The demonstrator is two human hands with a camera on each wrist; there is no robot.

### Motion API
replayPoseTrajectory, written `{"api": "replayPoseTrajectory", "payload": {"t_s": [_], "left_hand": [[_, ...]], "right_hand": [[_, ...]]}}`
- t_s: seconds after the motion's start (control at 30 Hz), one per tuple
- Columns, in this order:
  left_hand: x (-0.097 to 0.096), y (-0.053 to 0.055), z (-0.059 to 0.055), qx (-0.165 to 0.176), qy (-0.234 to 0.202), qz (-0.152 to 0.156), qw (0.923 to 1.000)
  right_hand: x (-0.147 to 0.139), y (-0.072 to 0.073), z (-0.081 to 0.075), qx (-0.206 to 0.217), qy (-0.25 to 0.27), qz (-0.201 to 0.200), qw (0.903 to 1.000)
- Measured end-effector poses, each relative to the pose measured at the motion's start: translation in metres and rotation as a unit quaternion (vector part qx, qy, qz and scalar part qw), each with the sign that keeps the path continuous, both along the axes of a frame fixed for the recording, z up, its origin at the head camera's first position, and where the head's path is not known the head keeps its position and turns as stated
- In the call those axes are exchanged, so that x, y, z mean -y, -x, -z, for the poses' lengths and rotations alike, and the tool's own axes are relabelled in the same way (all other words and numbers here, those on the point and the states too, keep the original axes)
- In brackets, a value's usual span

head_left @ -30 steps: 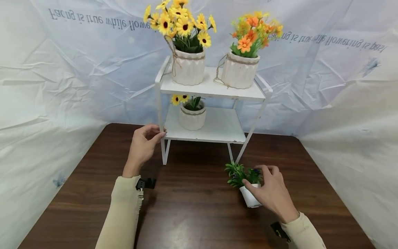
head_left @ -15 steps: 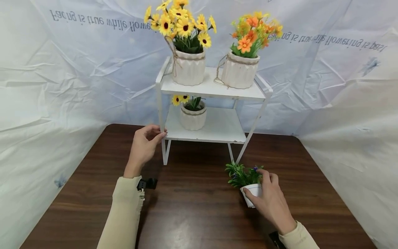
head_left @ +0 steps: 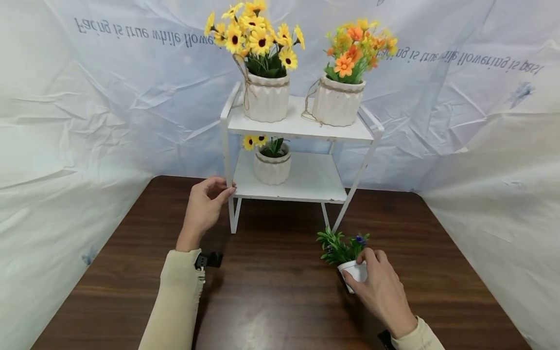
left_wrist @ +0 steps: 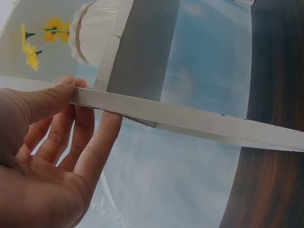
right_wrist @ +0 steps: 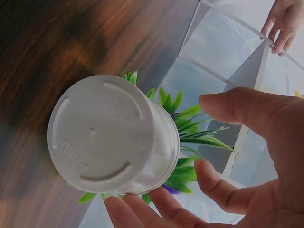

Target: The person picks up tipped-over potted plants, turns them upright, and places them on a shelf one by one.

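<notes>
At the left front post of a white two-tier shelf rack (head_left: 302,197), my left hand (head_left: 202,206) pinches the frame with thumb and fingers. In the left wrist view, the fingers (left_wrist: 97,154) lie under the white bar (left_wrist: 190,114) and the thumb over it. A small white-potted plant (head_left: 355,271) with green leaves and purple flowers lies tipped over on the table, leaves toward the rack. My right hand (head_left: 381,288) is around its near right side. In the right wrist view the pot's base (right_wrist: 99,135) faces the camera; some fingertips (right_wrist: 164,197) are at its side, thumb apart.
Two ribbed white pots stand on the top shelf, one with yellow flowers (head_left: 268,99), one with orange flowers (head_left: 339,104). A smaller yellow-flowered pot (head_left: 272,170) stands on the lower shelf. Brown table (head_left: 271,291); pale printed cloth (head_left: 481,126) behind and beside it.
My right hand has shifted slightly down and around the small potted plant, its fingers moving from the leaves toward the pot's rim. The plant stays nearly in place; my left hand keeps hold of the rack.
</notes>
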State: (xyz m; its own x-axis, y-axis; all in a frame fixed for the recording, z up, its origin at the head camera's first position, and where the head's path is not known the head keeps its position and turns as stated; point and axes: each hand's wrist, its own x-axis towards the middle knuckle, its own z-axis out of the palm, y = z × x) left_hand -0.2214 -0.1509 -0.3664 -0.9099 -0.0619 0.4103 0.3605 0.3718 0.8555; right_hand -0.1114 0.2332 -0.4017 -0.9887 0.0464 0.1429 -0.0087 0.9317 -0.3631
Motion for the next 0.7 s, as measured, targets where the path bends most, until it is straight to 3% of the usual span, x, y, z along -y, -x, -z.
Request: {"api": "replayPoseTrajectory", "payload": {"t_s": [0.2, 0.53, 0.7], "left_hand": [[-0.003, 0.001, 0.003, -0.005, -0.002, -0.005, 1.0], [-0.002, 0.002, 0.004, -0.009, -0.01, -0.002, 0.9999], [-0.001, 0.001, 0.003, -0.011, -0.009, -0.002, 0.9999]], "right_hand": [[-0.001, 0.002, 0.003, 0.007, -0.006, -0.001, 1.0], [-0.004, 0.014, 0.017, 0.055, -0.006, -0.005, 0.9984], [-0.003, 0.015, 0.018, 0.05, -0.011, -0.011, 0.9986]]}}
